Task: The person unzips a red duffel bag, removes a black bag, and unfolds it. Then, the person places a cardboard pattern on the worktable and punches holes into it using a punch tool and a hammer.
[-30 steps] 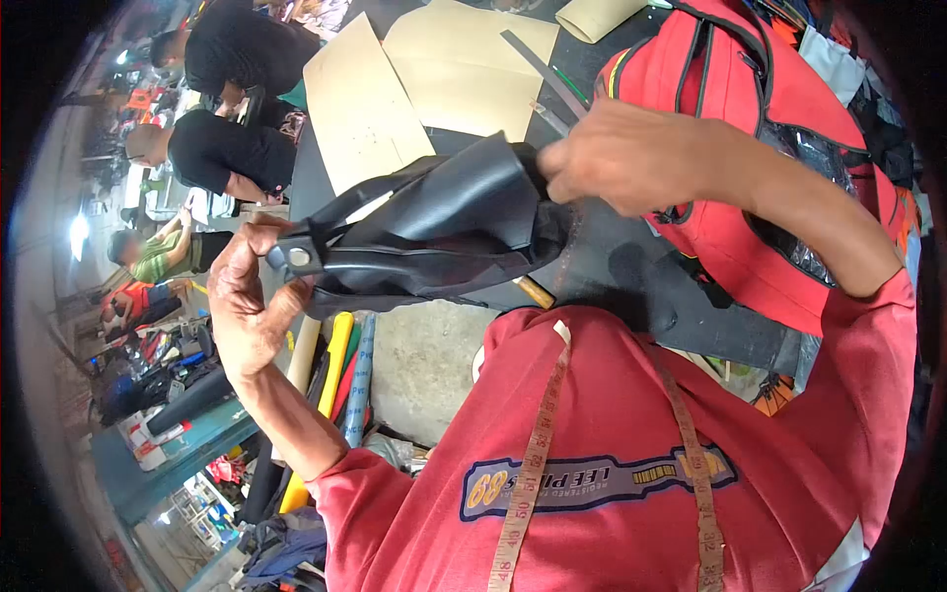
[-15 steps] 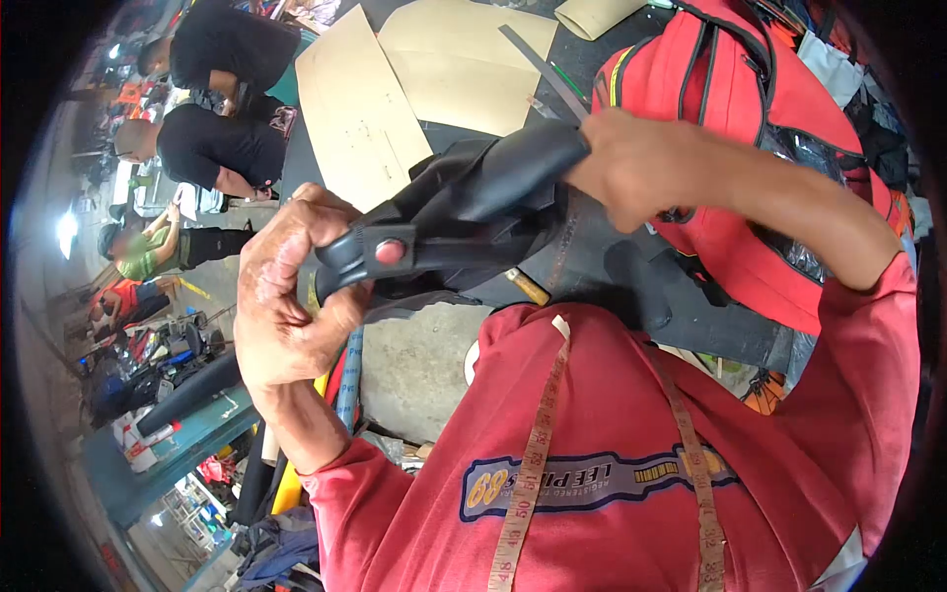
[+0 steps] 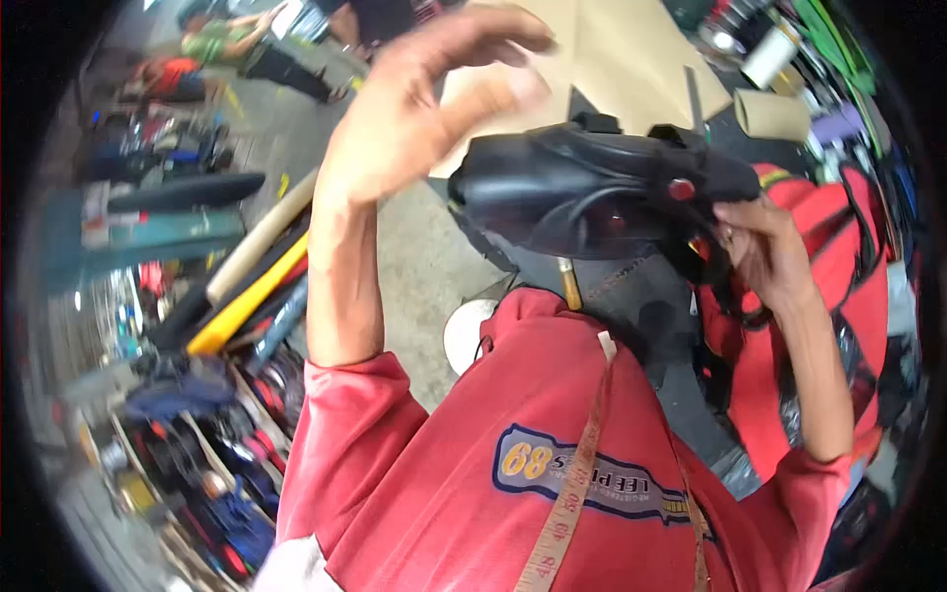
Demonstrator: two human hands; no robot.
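Observation:
A glossy black pouch-like item (image 3: pixel 552 187) with straps and a round red stud hangs above the dark table, blurred by motion. My right hand (image 3: pixel 760 242) grips its right end, fingers wrapped at the strap. Raised over its left end is my left hand (image 3: pixel 444 99), fingers curved and apart, holding nothing. A measuring tape (image 3: pixel 572 493) hangs over the red shirt I wear.
Brown pattern paper (image 3: pixel 631 59) and a paper roll (image 3: pixel 772 115) lie at the back. A red bag (image 3: pixel 769 395) is at the right. A wooden-handled tool (image 3: pixel 570 284) is on the table (image 3: pixel 646 326). People stand at the upper left.
My left hand has let go of the black item and risen. The item has swung round and shifted right with my right hand. The camera view has turned.

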